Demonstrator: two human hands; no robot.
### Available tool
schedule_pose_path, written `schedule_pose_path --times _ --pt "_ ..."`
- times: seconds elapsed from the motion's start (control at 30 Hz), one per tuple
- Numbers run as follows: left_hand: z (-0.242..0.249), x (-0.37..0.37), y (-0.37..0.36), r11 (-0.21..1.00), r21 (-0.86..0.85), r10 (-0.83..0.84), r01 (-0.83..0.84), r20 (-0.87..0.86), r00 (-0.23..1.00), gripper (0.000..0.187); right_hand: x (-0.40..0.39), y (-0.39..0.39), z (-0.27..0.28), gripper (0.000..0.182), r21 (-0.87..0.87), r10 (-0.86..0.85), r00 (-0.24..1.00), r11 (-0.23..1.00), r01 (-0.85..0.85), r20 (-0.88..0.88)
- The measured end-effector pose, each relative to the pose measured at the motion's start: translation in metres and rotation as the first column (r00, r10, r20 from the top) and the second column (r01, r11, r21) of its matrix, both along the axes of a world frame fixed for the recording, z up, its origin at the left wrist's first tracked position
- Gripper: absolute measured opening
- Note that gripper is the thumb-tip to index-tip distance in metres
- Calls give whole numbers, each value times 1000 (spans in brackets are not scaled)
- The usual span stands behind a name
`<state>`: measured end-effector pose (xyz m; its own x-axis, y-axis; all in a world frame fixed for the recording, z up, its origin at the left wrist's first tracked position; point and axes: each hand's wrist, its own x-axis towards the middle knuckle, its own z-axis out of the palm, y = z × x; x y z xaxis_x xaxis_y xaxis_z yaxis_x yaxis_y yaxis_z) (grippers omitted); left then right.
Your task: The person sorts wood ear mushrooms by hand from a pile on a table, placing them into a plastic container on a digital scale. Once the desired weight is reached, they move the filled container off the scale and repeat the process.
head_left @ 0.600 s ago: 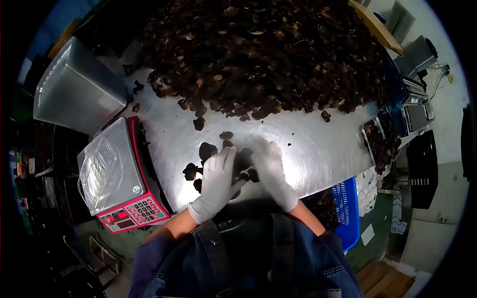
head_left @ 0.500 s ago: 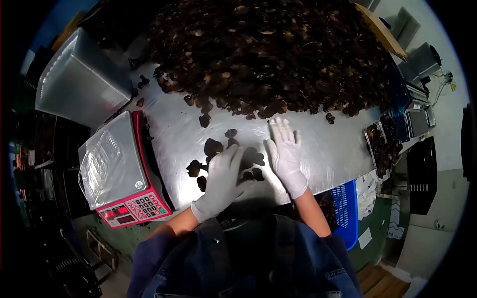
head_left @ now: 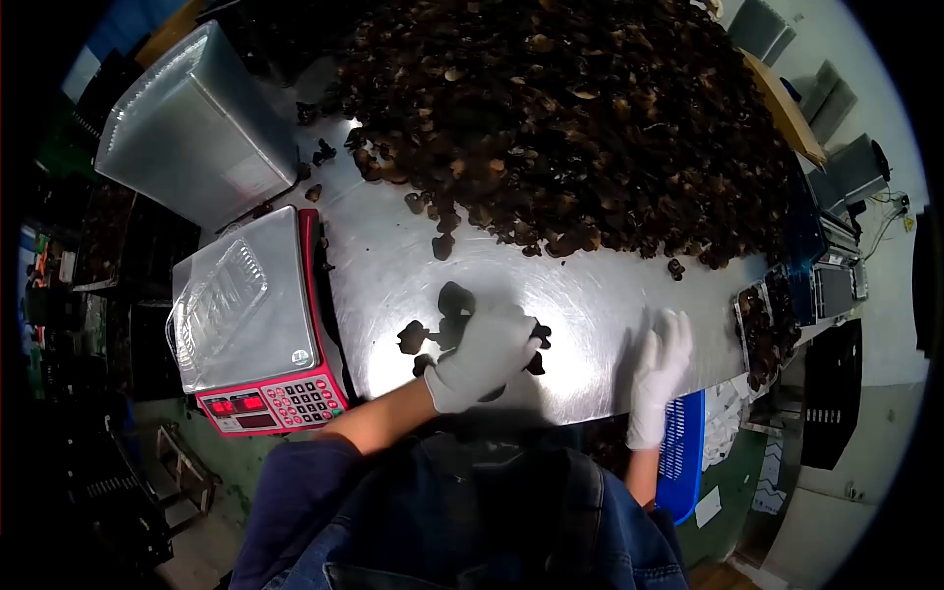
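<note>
Shiny metal tbl: L hand, fingers bent at lobed pcs, grip unclear; R hand, fingers part-spread

Shiny, scratched metal table

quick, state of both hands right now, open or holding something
Left hand: fingers over small dark pieces; grip cannot be told.
Right hand: open, nothing visible in it, near the metal table's edge.
</note>
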<state>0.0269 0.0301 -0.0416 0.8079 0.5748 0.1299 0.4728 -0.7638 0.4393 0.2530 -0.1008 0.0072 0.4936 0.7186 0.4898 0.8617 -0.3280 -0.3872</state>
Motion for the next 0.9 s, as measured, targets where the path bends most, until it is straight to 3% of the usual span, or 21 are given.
schedule_pose_path --times 0.1,0.13,0.17,0.23,0.3,0.33,0.37,0.43,0.47,0.5,0.53,0.57,0.63,0.7,0.77,0.83,0.9 --pt "24 -5 7 997 63 44 -43 -9 999 21 -39 99 -2 33 8 478 870 877 -481 -120" --pt "19 -9 16 988 54 142 -148 101 985 23 -47 126 -11 33 -4 494 868 869 -495 -55" --pt "20 -9 29 985 57 158 -163 94 983 23 -55 148 -20 34 -15 508 861 861 -508 9" --pt "24 -10 58 864 186 438 -468 179 881 29 -66 176 -27 34 -98 491 870 869 -485 49" --pt "18 -13 78 738 252 582 -626 232 779 32 -71 182 -51 13 -86 540 838 841 -533 82" --pt "10 -17 88 714 313 638 -626 76 767 33 -76 173 -53 10 -274 546 832 818 -505 99" --pt "2 -22 90 712 313 641 -629 77 764 33 -80 157 -53 8 -454 555 824 767 -453 115" --pt "-1 -31 90 815 188 579 -548 -229 783 26 -78 118 -37 3 -207 693 721 703 -680 -14" --pt "23 -39 79 885 -44 437 -463 -266 859 21 -74 107 -37 3 -209 698 716 699 -684 -9" --pt "32 -45 74 882 -37 445 -470 -258 857 21 -70 102 -37 4 -80 635 767 763 -641 -89" --pt "38 -50 71 922 -143 335 -361 -179 925 20 -67 102 -31 8 42 567 803 821 -570 -181" --pt "46 -51 67 941 -243 220 -235 -88 972 19 -59 106 -21 9 -111 469 835 850 -515 -286" --pt "67 -37 80 952 -232 157 -197 -180 971 22 -56 142 -24 26 59 481 871 877 -477 -101" --pt "46 -16 98 899 135 367 -417 285 885 25 -71 177 -5 38 53 508 857 861 -506 -85" --pt "29 7 125 861 179 449 -476 171 877 28 -82 200 -4 39 -186 505 861 842 -506 -56" --pt "13 16 145 886 147 445 -440 -2 896 21 -77 209 -25 15 -196 521 853 839 -507 26" --pt "16 7 141 891 162 394 -424 186 900 16 -69 194 -28 8 -31 478 878 878 -478 -5"
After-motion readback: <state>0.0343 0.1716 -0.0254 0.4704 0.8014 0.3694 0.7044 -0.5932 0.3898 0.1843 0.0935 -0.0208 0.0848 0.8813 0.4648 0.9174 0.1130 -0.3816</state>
